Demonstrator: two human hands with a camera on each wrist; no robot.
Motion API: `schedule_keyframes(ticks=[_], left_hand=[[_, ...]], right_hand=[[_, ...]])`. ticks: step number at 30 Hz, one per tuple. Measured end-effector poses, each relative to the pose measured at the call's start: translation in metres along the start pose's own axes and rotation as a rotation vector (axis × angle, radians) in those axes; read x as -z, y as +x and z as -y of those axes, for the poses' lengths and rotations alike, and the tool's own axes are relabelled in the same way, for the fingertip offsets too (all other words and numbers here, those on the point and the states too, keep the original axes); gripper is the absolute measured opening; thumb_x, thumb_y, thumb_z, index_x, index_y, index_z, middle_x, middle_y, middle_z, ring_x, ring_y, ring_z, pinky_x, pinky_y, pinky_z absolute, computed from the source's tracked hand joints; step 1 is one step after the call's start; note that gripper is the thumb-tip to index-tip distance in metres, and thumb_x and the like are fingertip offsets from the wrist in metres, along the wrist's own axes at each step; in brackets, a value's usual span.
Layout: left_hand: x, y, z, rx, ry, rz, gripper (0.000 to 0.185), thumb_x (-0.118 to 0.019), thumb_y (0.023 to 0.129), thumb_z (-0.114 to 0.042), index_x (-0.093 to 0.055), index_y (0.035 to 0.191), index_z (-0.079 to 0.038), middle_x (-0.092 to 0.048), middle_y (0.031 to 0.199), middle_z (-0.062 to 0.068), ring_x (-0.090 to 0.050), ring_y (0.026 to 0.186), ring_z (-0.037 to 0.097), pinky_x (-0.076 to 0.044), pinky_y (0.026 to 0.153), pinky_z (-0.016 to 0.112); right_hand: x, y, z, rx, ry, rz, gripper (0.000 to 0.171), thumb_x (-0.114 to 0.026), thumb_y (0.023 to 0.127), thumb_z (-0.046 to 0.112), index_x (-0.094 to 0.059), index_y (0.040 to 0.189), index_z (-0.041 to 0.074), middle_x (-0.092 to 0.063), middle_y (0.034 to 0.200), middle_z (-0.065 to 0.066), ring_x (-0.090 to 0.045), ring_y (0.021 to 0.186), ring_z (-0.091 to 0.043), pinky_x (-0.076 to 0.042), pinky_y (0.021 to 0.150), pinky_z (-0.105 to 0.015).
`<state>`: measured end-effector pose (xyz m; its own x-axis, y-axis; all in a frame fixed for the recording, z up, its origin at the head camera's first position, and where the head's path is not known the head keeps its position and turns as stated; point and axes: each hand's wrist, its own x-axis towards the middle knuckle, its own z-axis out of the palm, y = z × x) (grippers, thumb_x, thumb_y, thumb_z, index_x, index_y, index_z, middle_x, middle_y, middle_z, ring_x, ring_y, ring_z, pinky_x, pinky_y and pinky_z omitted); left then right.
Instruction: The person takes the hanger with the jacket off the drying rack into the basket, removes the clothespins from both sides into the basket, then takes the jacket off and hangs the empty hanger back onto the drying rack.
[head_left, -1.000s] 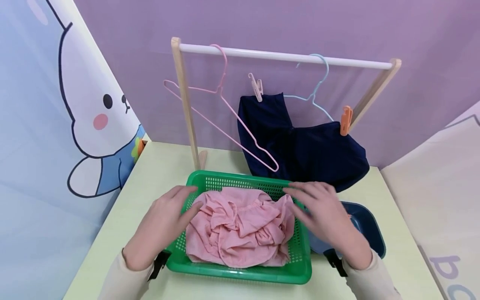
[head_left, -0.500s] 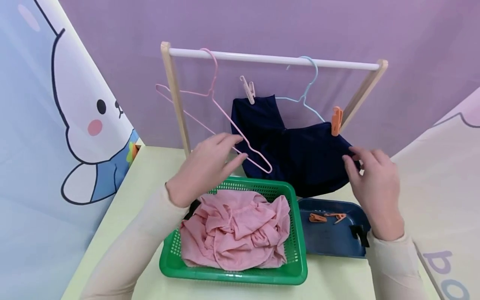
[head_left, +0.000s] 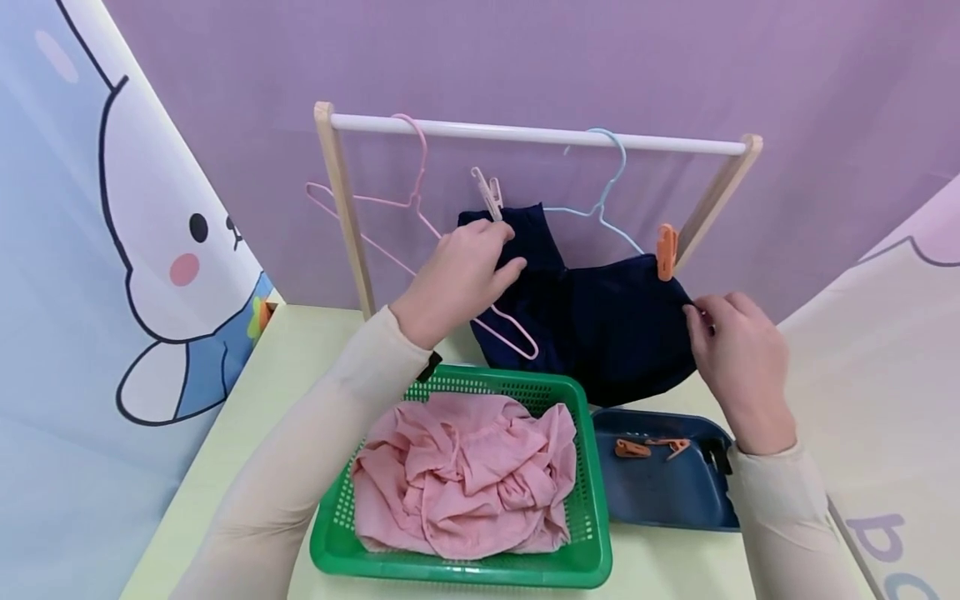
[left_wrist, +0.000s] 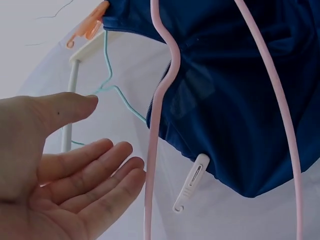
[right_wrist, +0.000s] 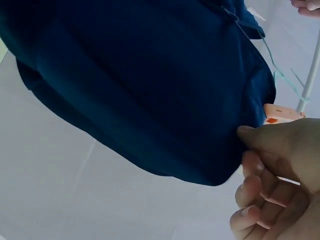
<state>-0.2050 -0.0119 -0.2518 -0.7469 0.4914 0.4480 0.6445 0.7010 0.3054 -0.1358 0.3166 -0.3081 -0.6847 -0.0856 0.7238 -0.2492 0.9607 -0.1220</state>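
Note:
A navy garment (head_left: 622,325) with a zip hangs from a light blue hanger (head_left: 617,171). A pale clothespin (head_left: 489,196) clips its left side and an orange clothespin (head_left: 667,252) its right side. My right hand (head_left: 742,367) pinches the garment's right edge between thumb and forefinger, below the orange clothespin. In front of the garment's left part is my left hand (head_left: 461,279), fingers extended and holding nothing. In the left wrist view its fingertips appear beside the pink hanger (left_wrist: 155,120); whether they touch it I cannot tell.
Both hangers hang on the white rail (head_left: 525,133) of a wooden-sided rack. A green basket (head_left: 600,500) holding crumpled pink cloth (head_left: 480,483) stands in front. To its right, a dark blue tray (head_left: 660,500) contains orange clothespins (head_left: 632,448).
Both hands have left the basket's sides. My right hand went to the garment's right edge and now pinches it; my left hand rose to the garment's left part. The view shifted slightly.

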Motion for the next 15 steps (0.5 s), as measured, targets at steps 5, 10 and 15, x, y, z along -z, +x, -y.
schedule_keyframes(ticks=[5,10,15], left_hand=[[0.001,0.007,0.002,0.058,-0.010,0.006,0.037,-0.064,0.100,-0.025,-0.063,0.124,0.003,-0.065,0.118,0.017,-0.064,0.107,0.029,-0.052,0.093,0.039],[0.001,0.011,0.004,0.085,0.011,-0.023,0.032,-0.065,0.099,-0.024,-0.065,0.116,0.003,-0.066,0.106,0.016,-0.066,0.096,0.030,-0.054,0.085,0.042],[0.003,0.014,0.005,0.097,0.024,-0.073,0.029,-0.065,0.099,-0.022,-0.066,0.111,0.004,-0.066,0.098,0.016,-0.066,0.090,0.031,-0.054,0.079,0.044]], right_hand=[[-0.002,0.001,-0.005,-0.022,0.017,-0.132,0.021,-0.065,0.096,0.012,-0.069,0.088,-0.008,-0.059,0.077,-0.022,-0.053,0.072,-0.043,-0.043,0.063,-0.057],[-0.001,0.003,-0.011,-0.059,0.037,-0.273,0.024,-0.065,0.097,0.014,-0.069,0.087,-0.008,-0.058,0.079,-0.023,-0.052,0.077,-0.047,-0.041,0.066,-0.059],[0.008,0.008,-0.018,-0.098,0.046,-0.338,0.026,-0.066,0.097,0.016,-0.069,0.089,-0.008,-0.058,0.081,-0.023,-0.055,0.080,-0.045,-0.040,0.066,-0.054]])
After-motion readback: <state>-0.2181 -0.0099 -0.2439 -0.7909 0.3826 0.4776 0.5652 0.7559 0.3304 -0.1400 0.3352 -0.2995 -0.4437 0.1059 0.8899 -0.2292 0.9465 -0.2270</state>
